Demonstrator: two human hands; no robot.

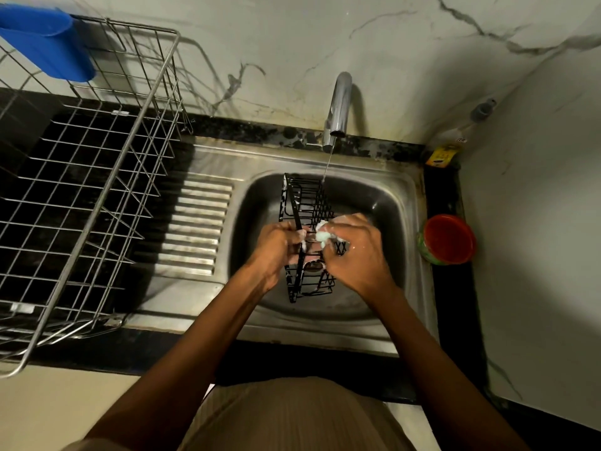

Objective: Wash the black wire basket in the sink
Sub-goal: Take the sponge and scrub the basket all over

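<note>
A long black wire basket (305,203) stands in the steel sink (383,206), tilted on its side with white foam on its wires. My left hand (276,249) grips the basket's upper rim bar near the middle. My right hand (354,252) is closed on a pale, soapy scrubber (323,236) pressed against the basket's wires. A thin stream of water falls from the chrome tap (340,105) onto the basket's far end.
A large steel wire dish rack (97,177) fills the counter on the left, with a blue plastic cup (48,40) hung on its far edge. The ribbed drainboard (195,222) lies beside the sink. A red and green tub (448,239) and a bottle (452,141) stand on the right.
</note>
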